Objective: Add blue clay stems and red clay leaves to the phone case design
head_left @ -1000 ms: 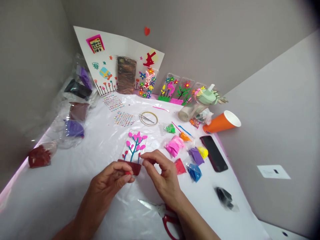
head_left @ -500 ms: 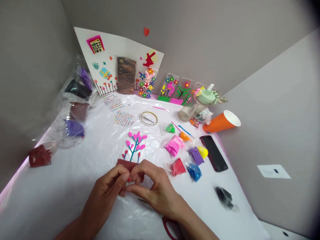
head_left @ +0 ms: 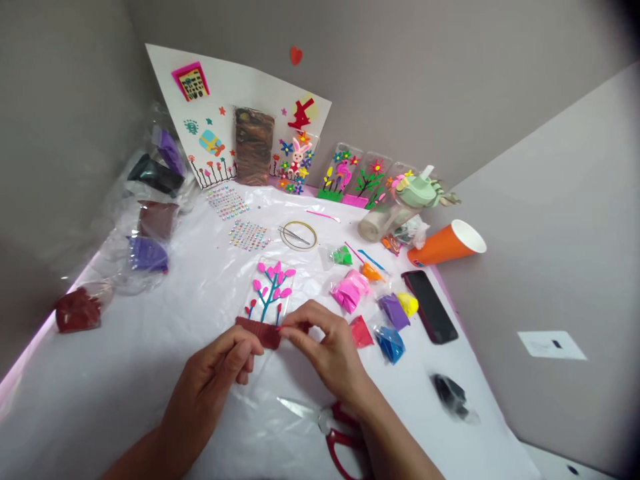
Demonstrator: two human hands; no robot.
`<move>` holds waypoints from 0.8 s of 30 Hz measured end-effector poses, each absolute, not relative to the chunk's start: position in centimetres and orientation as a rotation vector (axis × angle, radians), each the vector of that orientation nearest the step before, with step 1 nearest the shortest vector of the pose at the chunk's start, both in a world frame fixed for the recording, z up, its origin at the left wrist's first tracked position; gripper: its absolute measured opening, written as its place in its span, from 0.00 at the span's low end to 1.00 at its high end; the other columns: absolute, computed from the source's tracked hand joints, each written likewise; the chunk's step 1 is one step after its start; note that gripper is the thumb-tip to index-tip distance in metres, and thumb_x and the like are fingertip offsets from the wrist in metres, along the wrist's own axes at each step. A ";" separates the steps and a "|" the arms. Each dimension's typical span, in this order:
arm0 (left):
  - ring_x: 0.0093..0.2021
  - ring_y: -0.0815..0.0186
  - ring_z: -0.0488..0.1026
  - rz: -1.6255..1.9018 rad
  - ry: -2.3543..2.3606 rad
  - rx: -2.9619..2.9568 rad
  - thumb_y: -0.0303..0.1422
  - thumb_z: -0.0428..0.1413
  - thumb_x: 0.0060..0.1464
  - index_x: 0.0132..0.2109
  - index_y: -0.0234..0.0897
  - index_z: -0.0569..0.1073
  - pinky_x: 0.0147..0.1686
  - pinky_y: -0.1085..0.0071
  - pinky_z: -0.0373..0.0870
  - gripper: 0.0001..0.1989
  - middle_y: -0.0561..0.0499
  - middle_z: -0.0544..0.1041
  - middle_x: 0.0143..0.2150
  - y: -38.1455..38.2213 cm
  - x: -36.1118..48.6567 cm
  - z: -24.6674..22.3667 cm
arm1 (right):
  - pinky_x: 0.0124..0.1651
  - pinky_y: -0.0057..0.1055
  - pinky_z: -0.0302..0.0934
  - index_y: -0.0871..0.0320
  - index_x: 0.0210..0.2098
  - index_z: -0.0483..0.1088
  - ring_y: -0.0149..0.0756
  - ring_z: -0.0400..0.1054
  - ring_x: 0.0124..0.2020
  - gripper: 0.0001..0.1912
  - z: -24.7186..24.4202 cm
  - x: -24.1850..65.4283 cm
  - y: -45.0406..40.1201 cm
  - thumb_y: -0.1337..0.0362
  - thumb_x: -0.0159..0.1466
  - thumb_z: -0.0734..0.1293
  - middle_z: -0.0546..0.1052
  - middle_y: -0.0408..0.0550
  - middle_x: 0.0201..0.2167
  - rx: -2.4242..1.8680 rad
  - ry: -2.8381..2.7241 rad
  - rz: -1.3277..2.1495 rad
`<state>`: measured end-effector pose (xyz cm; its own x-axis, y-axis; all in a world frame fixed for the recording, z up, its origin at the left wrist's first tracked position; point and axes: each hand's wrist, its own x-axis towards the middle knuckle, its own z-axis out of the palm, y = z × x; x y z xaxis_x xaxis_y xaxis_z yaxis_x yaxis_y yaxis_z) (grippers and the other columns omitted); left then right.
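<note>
A clear phone case (head_left: 290, 283) lies on the white-covered table, decorated with a teal-stemmed plant bearing pink leaves (head_left: 273, 283) and a brown clay strip (head_left: 260, 331) at its lower end. My right hand (head_left: 325, 347) pinches a tiny red piece (head_left: 281, 329) at the right end of the brown strip. Just left of it, my left hand (head_left: 227, 363) is closed, thumb against index finger, near the strip's lower left; what it holds, if anything, is too small to name. Scissors (head_left: 325, 421) with red handles lie below my right hand, partly behind the forearm.
Bagged clay in pink (head_left: 350, 291), purple (head_left: 394, 311) and blue (head_left: 390, 343) sits right of the case, beside a phone (head_left: 430, 307). Farther back are an orange cup (head_left: 440, 247), a bottle (head_left: 390, 217), tweezers (head_left: 295, 235) and gem sheets (head_left: 249, 236). Bags line the left edge.
My hands have moved apart. The right hand has gone up to the brown strip's right end with the red piece, uncovering more of the strip and the scissors.
</note>
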<state>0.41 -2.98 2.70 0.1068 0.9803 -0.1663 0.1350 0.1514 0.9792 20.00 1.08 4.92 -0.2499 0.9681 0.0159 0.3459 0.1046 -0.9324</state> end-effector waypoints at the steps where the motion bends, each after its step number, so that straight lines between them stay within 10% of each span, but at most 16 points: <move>1: 0.26 0.68 0.67 0.957 1.284 1.218 0.46 0.49 0.67 0.34 0.43 0.73 0.29 0.76 0.66 0.17 0.57 0.68 0.25 -2.9 0.4 2.7 | 0.37 0.30 0.64 0.55 0.34 0.79 0.34 0.71 0.33 0.03 4.5 20.2 1.4 0.65 0.66 0.72 0.78 0.44 0.31 -1.345 -1.674 1.121; 24: 0.28 0.69 0.66 1.079 1.292 1.163 0.46 0.51 0.68 0.41 0.46 0.73 0.31 0.76 0.66 0.13 0.58 0.68 0.28 -3.0 -0.1 2.4 | 0.40 0.29 0.64 0.54 0.41 0.77 0.36 0.72 0.38 0.07 2.2 20.3 1.7 0.71 0.70 0.67 0.76 0.46 0.37 -1.455 -2.008 0.831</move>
